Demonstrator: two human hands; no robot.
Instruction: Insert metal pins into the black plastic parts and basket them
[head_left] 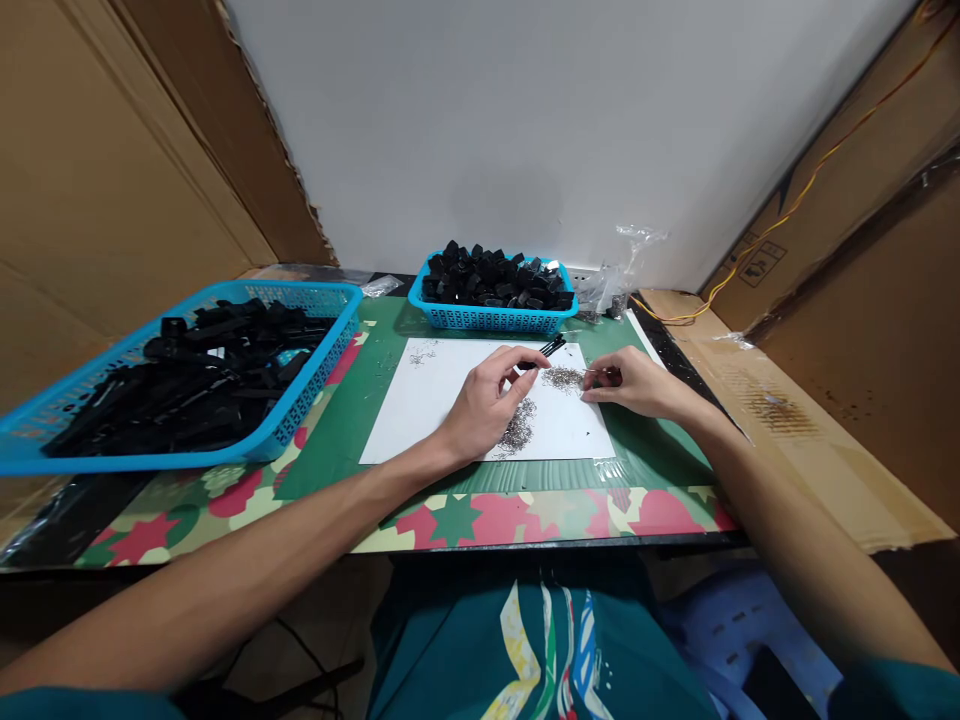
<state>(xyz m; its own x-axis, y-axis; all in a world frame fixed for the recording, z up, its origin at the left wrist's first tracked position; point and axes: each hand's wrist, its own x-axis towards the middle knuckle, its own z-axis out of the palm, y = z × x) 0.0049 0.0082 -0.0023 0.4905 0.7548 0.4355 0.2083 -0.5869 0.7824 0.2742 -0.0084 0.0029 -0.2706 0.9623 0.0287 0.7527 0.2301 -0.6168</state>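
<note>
My left hand is over the white sheet, its thumb and fingers closed on a slim black part that points up and to the right. To the right, my right hand has its fingertips pinched together at the edge of a small pile of tiny metal pieces. Whatever is between those fingertips is too small to make out. A second pile of tiny metal pieces lies below and beside my left hand. A few more loose bits are scattered near the sheet's upper left corner.
A large blue basket with long black parts stands at the left. Behind the sheet is a smaller blue basket heaped with black pieces. Clear plastic bags lie beside it. Cardboard borders the right side.
</note>
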